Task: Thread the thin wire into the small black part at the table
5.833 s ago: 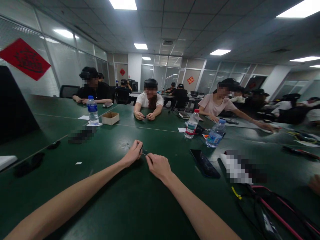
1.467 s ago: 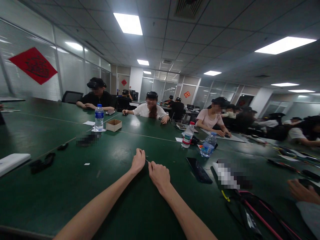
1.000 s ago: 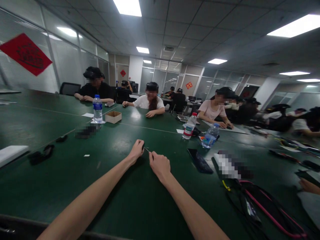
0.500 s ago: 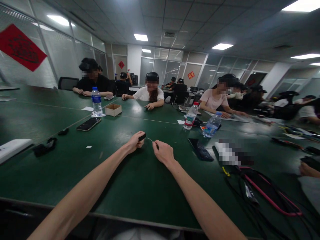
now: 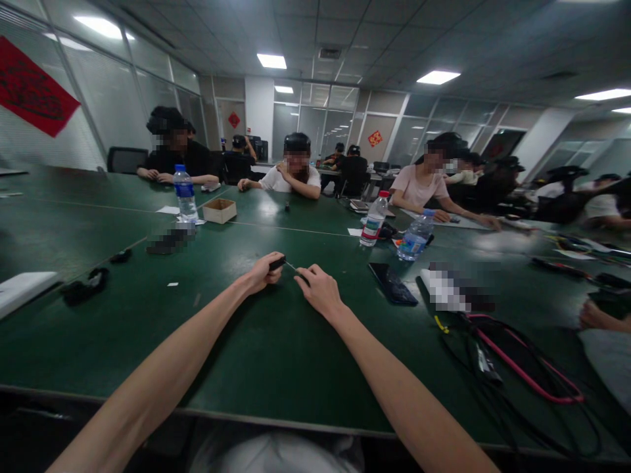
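Note:
My left hand (image 5: 265,273) is closed around a small black handle-like piece (image 5: 277,263) above the green table. From that piece a thin, shiny, straight line (image 5: 291,266), like a slim metal shaft, runs across the gap to my right hand (image 5: 319,289). The right fingers are bent and pinched at its far end, around something small and dark that they mostly hide. Both forearms reach in from the near edge, the hands a short way apart.
On the green table (image 5: 276,355) a dark phone (image 5: 393,284) lies right of my hands, near bottles (image 5: 375,220) and cables with a pink loop (image 5: 530,368). A small open box (image 5: 219,211) and another bottle (image 5: 185,194) stand ahead left. People sit around the table.
My right fingers have loosened from a tight fist to a more stretched pinch. The shiny line shows more clearly. Across the table, a person has raised a hand toward the face.

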Demonstrator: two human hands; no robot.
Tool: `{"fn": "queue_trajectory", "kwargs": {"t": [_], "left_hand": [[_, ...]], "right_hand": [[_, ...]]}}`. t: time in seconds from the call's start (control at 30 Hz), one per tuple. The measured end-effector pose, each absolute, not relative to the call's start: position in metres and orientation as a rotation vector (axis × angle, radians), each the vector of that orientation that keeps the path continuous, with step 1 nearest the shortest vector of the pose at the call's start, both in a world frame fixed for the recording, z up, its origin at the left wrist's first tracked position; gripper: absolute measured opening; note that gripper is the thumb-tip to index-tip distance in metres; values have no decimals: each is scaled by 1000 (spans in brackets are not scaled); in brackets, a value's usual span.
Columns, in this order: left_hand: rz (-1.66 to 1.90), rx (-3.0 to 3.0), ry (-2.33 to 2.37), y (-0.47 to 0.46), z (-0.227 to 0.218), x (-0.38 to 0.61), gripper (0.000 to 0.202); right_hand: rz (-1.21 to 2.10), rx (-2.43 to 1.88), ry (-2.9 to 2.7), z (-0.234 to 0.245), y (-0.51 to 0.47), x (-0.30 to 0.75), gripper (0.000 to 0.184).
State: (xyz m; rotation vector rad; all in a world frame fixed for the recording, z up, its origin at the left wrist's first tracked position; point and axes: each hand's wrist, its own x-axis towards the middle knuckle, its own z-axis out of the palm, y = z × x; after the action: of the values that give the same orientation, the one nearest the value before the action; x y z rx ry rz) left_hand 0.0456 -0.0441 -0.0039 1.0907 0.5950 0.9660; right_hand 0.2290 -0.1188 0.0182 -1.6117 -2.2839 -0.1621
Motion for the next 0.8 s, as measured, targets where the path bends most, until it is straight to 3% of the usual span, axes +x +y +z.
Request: {"fn": "queue_trajectory", "kwargs": {"t": [0.8], "left_hand": [[937,1142,633,-46,-1,47,22]], "right_hand": [[-188,-1594,-2295,21,-122,232,37]]}}
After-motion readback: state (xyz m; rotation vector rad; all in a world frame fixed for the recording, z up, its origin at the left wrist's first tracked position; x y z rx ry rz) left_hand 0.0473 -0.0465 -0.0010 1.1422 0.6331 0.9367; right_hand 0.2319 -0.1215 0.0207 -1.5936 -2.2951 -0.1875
